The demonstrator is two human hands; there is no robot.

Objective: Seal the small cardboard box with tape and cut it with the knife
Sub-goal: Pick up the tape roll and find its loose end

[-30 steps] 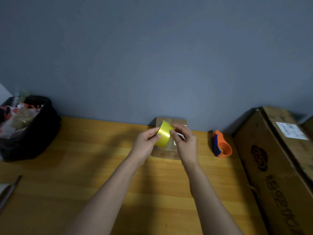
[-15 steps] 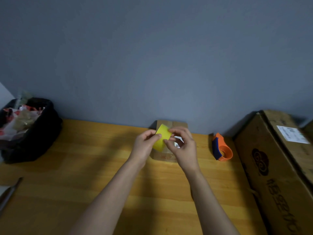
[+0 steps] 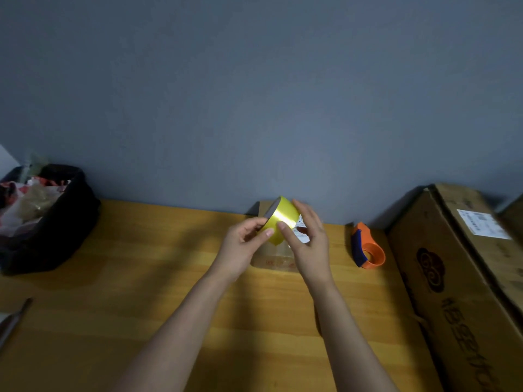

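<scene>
Above the small cardboard box, left hand and right hand grip the tape roll, now turned edge-up; its end likely remains unfound.

Black bag at table's left; orange dispenser beside large carton, right.

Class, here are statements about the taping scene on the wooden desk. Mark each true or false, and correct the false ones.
1. Both hands hold the yellow roll of tape. True.
2. The small brown cardboard box sits at the desk's left edge. False: it is mid-desk by the wall, behind the hands.
3. The orange and blue tape dispenser lies right of the right hand. True.
4. The left hand grips a knife. False: it grips the tape roll.
</scene>
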